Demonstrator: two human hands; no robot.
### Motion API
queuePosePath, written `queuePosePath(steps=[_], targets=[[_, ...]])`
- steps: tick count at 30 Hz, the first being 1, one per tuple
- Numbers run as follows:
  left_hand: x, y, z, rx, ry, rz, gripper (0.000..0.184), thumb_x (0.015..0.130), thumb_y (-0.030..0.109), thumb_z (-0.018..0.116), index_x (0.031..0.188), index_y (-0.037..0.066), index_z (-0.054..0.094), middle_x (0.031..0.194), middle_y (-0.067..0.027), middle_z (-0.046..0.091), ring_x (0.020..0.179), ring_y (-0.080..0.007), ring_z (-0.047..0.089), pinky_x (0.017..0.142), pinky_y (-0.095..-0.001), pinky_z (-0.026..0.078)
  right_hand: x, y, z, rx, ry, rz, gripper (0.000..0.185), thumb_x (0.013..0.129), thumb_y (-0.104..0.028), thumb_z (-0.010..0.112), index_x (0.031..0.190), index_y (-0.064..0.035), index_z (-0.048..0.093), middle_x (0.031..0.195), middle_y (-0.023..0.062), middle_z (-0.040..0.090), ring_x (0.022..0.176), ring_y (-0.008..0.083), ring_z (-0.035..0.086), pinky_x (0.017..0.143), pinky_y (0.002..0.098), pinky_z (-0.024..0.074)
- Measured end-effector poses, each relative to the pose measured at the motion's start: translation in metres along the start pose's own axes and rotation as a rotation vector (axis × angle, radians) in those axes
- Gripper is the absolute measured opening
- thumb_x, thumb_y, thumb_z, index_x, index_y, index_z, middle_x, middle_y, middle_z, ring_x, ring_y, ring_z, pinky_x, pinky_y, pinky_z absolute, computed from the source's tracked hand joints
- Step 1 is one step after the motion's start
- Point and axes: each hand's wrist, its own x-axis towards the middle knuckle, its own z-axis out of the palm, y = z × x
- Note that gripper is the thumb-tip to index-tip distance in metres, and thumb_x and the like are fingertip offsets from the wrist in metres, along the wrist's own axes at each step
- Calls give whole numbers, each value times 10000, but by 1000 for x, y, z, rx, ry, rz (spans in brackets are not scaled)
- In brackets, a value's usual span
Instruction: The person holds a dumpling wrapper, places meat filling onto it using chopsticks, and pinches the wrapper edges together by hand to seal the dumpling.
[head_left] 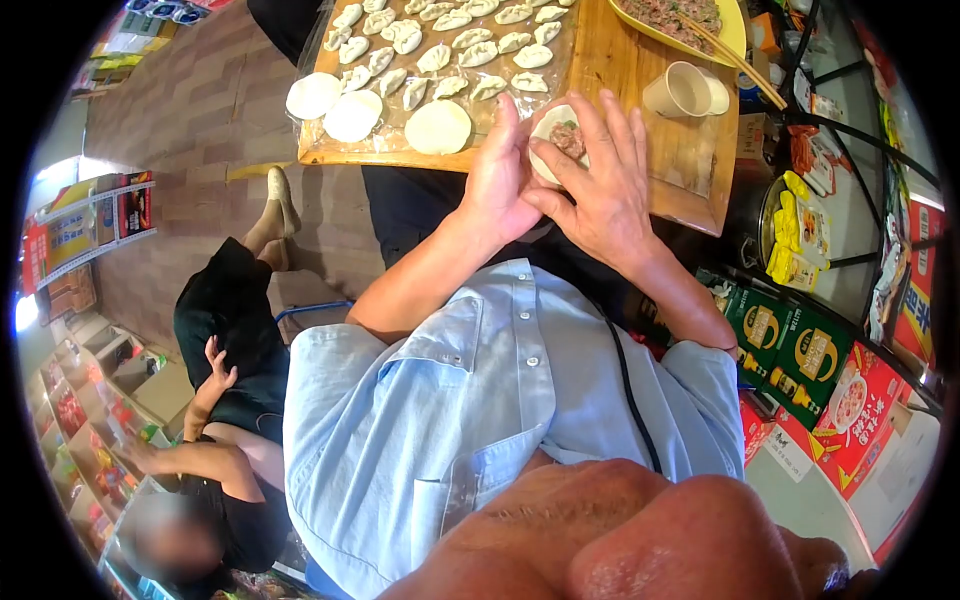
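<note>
A round dough wrapper with meat filling (566, 139) lies between my two hands above the table's front edge. My left hand (497, 182) is at its left side, fingers curled under and around it. My right hand (603, 190) rests on its right side, with fingers stretched over the wrapper's edge. Just left of my hands are flat dough wrappers (438, 127) on the plastic-covered board. Several folded dumplings (434, 57) lie in rows behind them. A yellow bowl of meat filling (735, 22) with chopsticks (735, 60) across its rim stands at the back right.
Paper cups (676, 91) lie on the wooden table (690, 180) right of my hands. A person (225, 400) sits at the left. Shelves with goods (95, 225) stand at the far left; yellow packets (797, 230) and green boxes (790, 345) are at the right.
</note>
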Motion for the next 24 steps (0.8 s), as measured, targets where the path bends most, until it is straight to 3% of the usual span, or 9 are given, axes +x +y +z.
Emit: queuePosePath(steps=[3,5,8,14,18,20,24], targets=[[1,-1,-4,-34,-13,-19,743,1010,638,323,1398,20,466,1268,-139,602,1170,-263,592,1036,-413,475,-2,0,-2,28,-8,-6,470,741,-433,772,1104,-137,725,1468,208,430,1356,488,363,1064,674,281],[0,1,-6,-34,-55,-20,767,1000,657,313,1404,19,444,1274,-140,590,1170,-267,587,1027,-413,481,-6,1,-2,44,-11,3,433,706,-407,800,1065,-174,730,1459,155,450,1361,452,371,1080,651,273],[0,4,-1,-13,-34,-29,791,988,678,304,1405,17,427,1291,-140,575,1194,-265,571,1035,-419,472,-9,1,-7,47,-64,-28,458,715,-408,795,1090,-154,730,1462,196,440,1354,487,366,1058,667,288],[5,3,-2,-63,-40,9,817,978,694,295,1402,7,423,1324,-144,561,1227,-271,554,1075,-438,435,-18,6,-7,65,-34,-31,459,670,-369,830,1069,-165,733,1451,160,452,1363,441,375,1099,638,278],[5,6,-5,-67,-47,14,823,982,691,293,1405,-4,417,1326,-142,567,1236,-273,552,1078,-436,433,-21,10,-13,82,-46,-46,457,677,-366,826,1071,-154,737,1452,175,447,1365,446,371,1093,635,290],[8,6,-10,-31,-38,32,874,956,714,332,1450,-5,382,1460,-176,476,1362,-304,453,1153,-459,353,-23,14,-13,71,-21,-47,443,701,-380,809,1071,-146,741,1458,186,442,1360,453,372,1086,636,302],[8,9,-9,-68,-34,40,875,955,700,368,1432,-33,403,1442,-188,498,1359,-305,458,1159,-449,343,-27,21,-13,52,8,-43,431,735,-400,788,1067,-129,740,1456,196,446,1357,458,372,1081,638,307]])
